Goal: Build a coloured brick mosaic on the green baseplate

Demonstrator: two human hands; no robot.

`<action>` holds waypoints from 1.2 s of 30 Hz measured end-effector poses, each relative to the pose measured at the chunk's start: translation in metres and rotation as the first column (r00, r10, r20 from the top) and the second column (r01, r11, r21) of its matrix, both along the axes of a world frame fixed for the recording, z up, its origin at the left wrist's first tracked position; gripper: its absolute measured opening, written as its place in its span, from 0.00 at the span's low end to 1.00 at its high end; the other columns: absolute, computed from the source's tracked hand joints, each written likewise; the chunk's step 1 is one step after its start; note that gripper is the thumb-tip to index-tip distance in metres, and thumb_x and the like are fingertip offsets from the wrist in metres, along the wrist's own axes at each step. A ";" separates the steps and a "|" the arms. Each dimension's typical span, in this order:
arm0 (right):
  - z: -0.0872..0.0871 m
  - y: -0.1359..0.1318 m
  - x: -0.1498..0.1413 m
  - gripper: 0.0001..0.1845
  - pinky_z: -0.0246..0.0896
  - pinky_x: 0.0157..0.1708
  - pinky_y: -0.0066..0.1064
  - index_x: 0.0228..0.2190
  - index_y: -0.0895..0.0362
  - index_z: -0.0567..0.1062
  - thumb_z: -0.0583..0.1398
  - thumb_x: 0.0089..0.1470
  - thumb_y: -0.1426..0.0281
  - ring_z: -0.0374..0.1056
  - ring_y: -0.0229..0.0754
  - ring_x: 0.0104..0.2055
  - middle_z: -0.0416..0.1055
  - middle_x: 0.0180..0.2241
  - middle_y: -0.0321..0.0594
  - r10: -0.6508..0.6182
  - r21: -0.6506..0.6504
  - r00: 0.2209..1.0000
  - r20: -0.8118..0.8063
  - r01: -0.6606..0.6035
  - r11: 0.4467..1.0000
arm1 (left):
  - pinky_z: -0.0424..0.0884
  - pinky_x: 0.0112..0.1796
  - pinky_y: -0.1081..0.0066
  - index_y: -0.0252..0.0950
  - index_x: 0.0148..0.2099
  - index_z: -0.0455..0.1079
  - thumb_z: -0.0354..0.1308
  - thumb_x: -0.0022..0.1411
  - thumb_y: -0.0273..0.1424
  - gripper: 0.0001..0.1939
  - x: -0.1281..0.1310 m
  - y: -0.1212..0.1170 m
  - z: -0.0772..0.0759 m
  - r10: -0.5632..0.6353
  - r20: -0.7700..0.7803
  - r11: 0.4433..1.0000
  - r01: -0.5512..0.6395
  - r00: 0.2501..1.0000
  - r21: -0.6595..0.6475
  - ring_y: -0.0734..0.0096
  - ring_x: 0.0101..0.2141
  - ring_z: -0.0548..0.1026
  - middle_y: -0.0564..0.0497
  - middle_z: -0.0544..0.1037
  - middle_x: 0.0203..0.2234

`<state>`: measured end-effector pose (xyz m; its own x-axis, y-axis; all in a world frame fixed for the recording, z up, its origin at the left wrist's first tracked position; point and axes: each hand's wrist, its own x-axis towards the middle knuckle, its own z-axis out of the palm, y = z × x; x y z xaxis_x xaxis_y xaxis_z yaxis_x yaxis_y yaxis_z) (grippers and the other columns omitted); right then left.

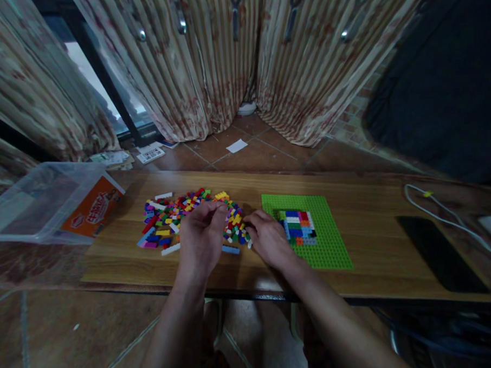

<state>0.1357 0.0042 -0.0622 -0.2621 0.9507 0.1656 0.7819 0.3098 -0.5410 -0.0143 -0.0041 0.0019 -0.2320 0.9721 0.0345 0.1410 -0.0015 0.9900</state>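
A heap of small toy bricks [185, 205] in many colours lies on the wooden table. Over its right half is my left hand [202, 232], thumb and fingertips pressed together in a pinch; whatever is between them is hidden. My right hand [269, 237] reaches down to the heap's right edge with its fingers curled closed, and I cannot make out anything in them. Just right of that hand is a green baseplate [333, 240]. It carries a block of bricks [299, 228] in blue, white, red, orange and grey, partly beside my right hand's knuckles.
At the left stands a clear plastic bin [38, 187] with an orange label [94, 207]. A black flat panel [441, 254], perhaps a phone, and a white cable [441, 202] lie at the table's right. Beyond the table [237, 179] are a tiled floor and striped curtains [208, 71].
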 end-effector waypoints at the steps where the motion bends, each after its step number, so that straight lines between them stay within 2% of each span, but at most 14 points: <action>1: 0.001 0.000 0.000 0.12 0.62 0.49 0.34 0.41 0.58 0.75 0.55 0.57 0.77 0.67 0.44 0.46 0.72 0.41 0.44 -0.003 0.001 1.000 -0.011 0.003 1.000 | 0.65 0.24 0.77 0.34 0.32 0.74 0.58 0.54 0.33 0.08 0.000 0.000 0.000 0.001 -0.005 1.000 -0.001 1.000 0.002 0.75 0.23 0.68 0.55 0.72 0.20; 11: 0.004 -0.006 0.002 0.11 0.63 0.46 0.33 0.40 0.57 0.74 0.56 0.56 0.77 0.69 0.41 0.41 0.74 0.39 0.42 -0.018 0.050 0.985 -0.174 0.028 0.998 | 0.66 0.26 0.76 0.34 0.33 0.75 0.57 0.55 0.32 0.08 0.003 0.001 -0.001 -0.029 -0.100 1.000 0.029 0.995 -0.007 0.74 0.24 0.70 0.54 0.76 0.22; 19: 0.008 -0.014 0.005 0.15 0.65 0.42 0.31 0.43 0.55 0.73 0.55 0.55 0.77 0.70 0.41 0.39 0.73 0.38 0.40 -0.017 0.090 0.965 -0.262 0.042 0.995 | 0.67 0.28 0.75 0.35 0.34 0.75 0.57 0.58 0.34 0.10 0.004 -0.001 -0.002 -0.068 -0.263 0.998 0.066 0.962 -0.015 0.72 0.26 0.73 0.53 0.78 0.24; 24: 0.011 -0.020 0.007 0.11 0.65 0.44 0.32 0.40 0.54 0.75 0.56 0.57 0.75 0.70 0.41 0.41 0.74 0.36 0.40 0.010 0.113 0.961 -0.277 0.022 0.993 | 0.67 0.29 0.75 0.35 0.36 0.76 0.55 0.59 0.34 0.10 0.007 -0.001 -0.002 -0.109 -0.338 0.994 0.097 0.935 -0.052 0.72 0.27 0.74 0.53 0.79 0.26; 29: 0.015 -0.031 0.015 0.07 0.65 0.40 0.30 0.37 0.54 0.76 0.57 0.59 0.71 0.71 0.40 0.38 0.75 0.34 0.39 -0.006 0.117 0.949 -0.314 0.045 0.992 | 0.65 0.28 0.75 0.35 0.36 0.76 0.55 0.59 0.35 0.11 0.010 -0.001 -0.002 -0.106 -0.404 0.994 0.092 0.909 -0.054 0.72 0.26 0.73 0.53 0.78 0.24; 33: 0.022 -0.041 0.035 0.06 0.65 0.38 0.29 0.33 0.54 0.77 0.59 0.58 0.69 0.73 0.39 0.35 0.77 0.33 0.38 -0.057 0.065 0.934 -0.352 0.085 0.994 | 0.66 0.29 0.75 0.35 0.36 0.76 0.55 0.59 0.35 0.11 0.012 0.000 -0.004 -0.120 -0.426 0.993 0.103 0.897 -0.063 0.72 0.26 0.73 0.53 0.79 0.25; 36: 0.027 -0.047 0.063 0.08 0.66 0.35 0.30 0.32 0.53 0.78 0.60 0.56 0.65 0.73 0.40 0.33 0.78 0.31 0.36 -0.212 -0.091 0.892 -0.399 0.191 0.977 | 0.66 0.30 0.75 0.35 0.37 0.76 0.55 0.60 0.35 0.11 0.014 0.000 -0.008 -0.132 -0.433 0.991 0.120 0.891 -0.055 0.72 0.27 0.74 0.53 0.79 0.26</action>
<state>0.1991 -0.0433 -0.0353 0.0155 0.9855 0.1689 0.5355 0.1345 -0.8338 -0.0004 -0.0045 -0.0057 -0.0747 0.9941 0.0784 0.5581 -0.0235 0.8295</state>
